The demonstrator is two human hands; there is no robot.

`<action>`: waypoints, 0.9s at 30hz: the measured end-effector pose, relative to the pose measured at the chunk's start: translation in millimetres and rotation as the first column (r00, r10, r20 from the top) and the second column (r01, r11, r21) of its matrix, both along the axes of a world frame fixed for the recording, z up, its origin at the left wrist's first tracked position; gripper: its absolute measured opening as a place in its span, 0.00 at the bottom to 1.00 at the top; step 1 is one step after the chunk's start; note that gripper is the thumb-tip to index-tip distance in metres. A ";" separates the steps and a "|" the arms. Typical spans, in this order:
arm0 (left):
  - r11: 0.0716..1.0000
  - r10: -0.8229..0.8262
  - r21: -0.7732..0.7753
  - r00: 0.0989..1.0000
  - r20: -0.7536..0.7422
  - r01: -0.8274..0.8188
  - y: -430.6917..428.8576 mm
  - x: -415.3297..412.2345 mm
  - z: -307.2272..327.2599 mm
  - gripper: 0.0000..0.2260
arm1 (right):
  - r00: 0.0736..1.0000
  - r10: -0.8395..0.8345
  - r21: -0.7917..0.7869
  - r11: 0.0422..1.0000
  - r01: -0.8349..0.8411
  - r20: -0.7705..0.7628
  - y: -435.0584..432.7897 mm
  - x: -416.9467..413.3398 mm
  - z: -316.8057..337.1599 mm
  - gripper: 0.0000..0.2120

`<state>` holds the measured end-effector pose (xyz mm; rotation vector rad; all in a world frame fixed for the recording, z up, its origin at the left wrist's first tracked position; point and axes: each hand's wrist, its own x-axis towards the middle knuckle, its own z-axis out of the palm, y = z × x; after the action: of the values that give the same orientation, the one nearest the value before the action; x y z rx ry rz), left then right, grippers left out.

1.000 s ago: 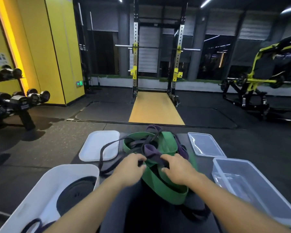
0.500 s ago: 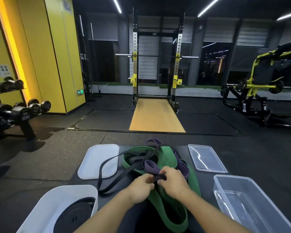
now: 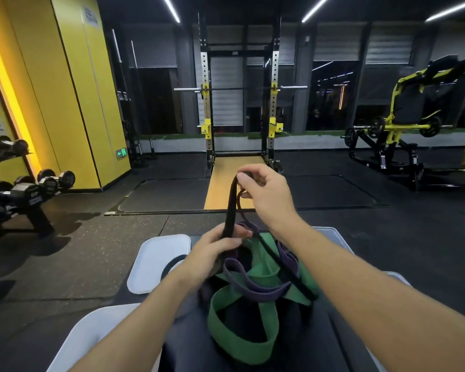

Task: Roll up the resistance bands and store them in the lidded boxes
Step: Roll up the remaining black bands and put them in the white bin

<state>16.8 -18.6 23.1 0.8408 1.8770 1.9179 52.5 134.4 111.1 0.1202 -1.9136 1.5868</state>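
right hand (image 3: 263, 194): raised above the pile, thumb and fingertips pinched on the top of the black band (image 3: 231, 208), which hangs down from the pinch as a narrow doubled strap. left hand (image 3: 212, 253): lower and nearer, fingers curled round the same black band where it enters the pile; the grip looks loose, more a guide than a clamp.

pile, directly below the hands on the dark mat (image 3: 253, 345): the green band (image 3: 242, 342), widest of the three, lies in open loops; the purple band (image 3: 255, 284) crosses over it; a strand of the black band runs diagonally across both toward the right. all three are tangled together and none of them is rolled.

progress, judged from this layout: early stage. the step in hand appears to be separating the black band from the tangle before rolling. rolling of all three visible bands, storing and lid fitting remain.

containers:
- white box (image 3: 91, 334), near left: only a rim and wall portion is in view; contents cannot be determined.
- white lid (image 3: 156, 261), left of the pile: lies flat on the mat, off its box.
- clear box (image 3: 397, 277), right: mostly hidden behind the right forearm; contents cannot be determined.
- clear lid (image 3: 330, 232), far right of the pile: lies flat, partly hidden.
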 end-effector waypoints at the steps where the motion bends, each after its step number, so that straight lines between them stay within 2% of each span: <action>1: 1.000 -0.024 -0.001 1.000 -0.010 0.024 -1.7 3.8 1.9 0.14 | 0.999 0.037 -0.086 0.996 -0.037 -0.003 -1.3 -1.9 0.3 0.05; 3: 0.999 -0.029 -0.027 0.999 -0.033 0.029 -1.3 8.6 0.8 0.19 | 0.989 0.148 -0.247 0.958 -0.144 -0.001 -6.0 -2.5 -1.3 0.06; 4: 1.000 -0.009 -0.022 1.000 -0.013 0.008 1.2 10.1 -0.5 0.19 | 0.979 0.206 -0.287 0.938 -0.196 0.004 -8.2 -2.9 -3.7 0.06; 7: 0.998 0.063 -0.001 0.997 0.033 -0.063 10.0 16.2 -0.8 0.11 | 0.946 0.318 -0.293 0.912 -0.288 0.058 -10.9 -0.3 -12.1 0.07; 11: 0.998 -0.036 -0.047 0.999 0.036 0.037 16.8 18.9 4.7 0.16 | 0.898 0.437 -0.344 0.853 -0.393 0.058 -3.4 7.5 -12.2 0.08; 12: 0.999 -0.029 -0.035 0.999 0.041 0.031 19.1 21.0 6.8 0.13 | 0.877 0.477 -0.347 0.833 -0.431 0.058 -1.0 9.8 -9.9 0.09; 13: 1.000 -0.011 0.001 0.998 0.060 0.011 22.9 22.0 9.4 0.09 | 0.862 0.503 -0.334 0.824 -0.458 0.056 2.8 12.3 -7.3 0.10; 14: 0.999 0.003 0.050 0.995 0.095 -0.008 26.2 22.4 12.0 0.10 | 0.862 0.504 -0.308 0.830 -0.465 0.055 8.9 15.1 -5.9 0.12; 17: 0.954 -0.060 0.299 0.962 0.267 -0.024 32.2 33.1 30.4 0.11 | 0.890 0.438 -0.175 0.893 -0.414 0.130 40.1 23.8 -17.1 0.21; 19: 0.921 -0.140 0.390 0.941 0.308 0.009 29.7 40.5 49.8 0.10 | 0.791 0.547 -0.128 0.836 -0.534 0.274 57.7 32.6 -39.4 0.28; 21: 0.895 -0.237 0.441 0.914 0.330 0.073 30.3 48.1 66.9 0.11 | 0.627 0.677 -0.189 0.723 -0.664 0.386 63.9 41.7 -66.1 0.33; 23: 0.870 -0.300 0.484 0.879 0.371 0.092 36.3 54.7 76.9 0.12 | 0.526 0.731 -0.240 0.657 -0.715 0.435 59.9 51.8 -78.9 0.38; 25: 0.848 -0.344 0.522 0.846 0.408 0.093 42.8 61.6 80.2 0.13 | 0.502 0.716 -0.206 0.651 -0.730 0.486 52.1 56.5 -79.2 0.30; 27: 0.832 -0.361 0.550 0.823 0.439 0.072 46.2 64.4 77.3 0.13 | 0.496 0.646 -0.093 0.657 -0.748 0.580 47.7 55.0 -76.9 0.21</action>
<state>81.2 27.5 100.4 0.5432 0.9059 2.2282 107.5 182.1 34.1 0.6548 -2.7066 2.1543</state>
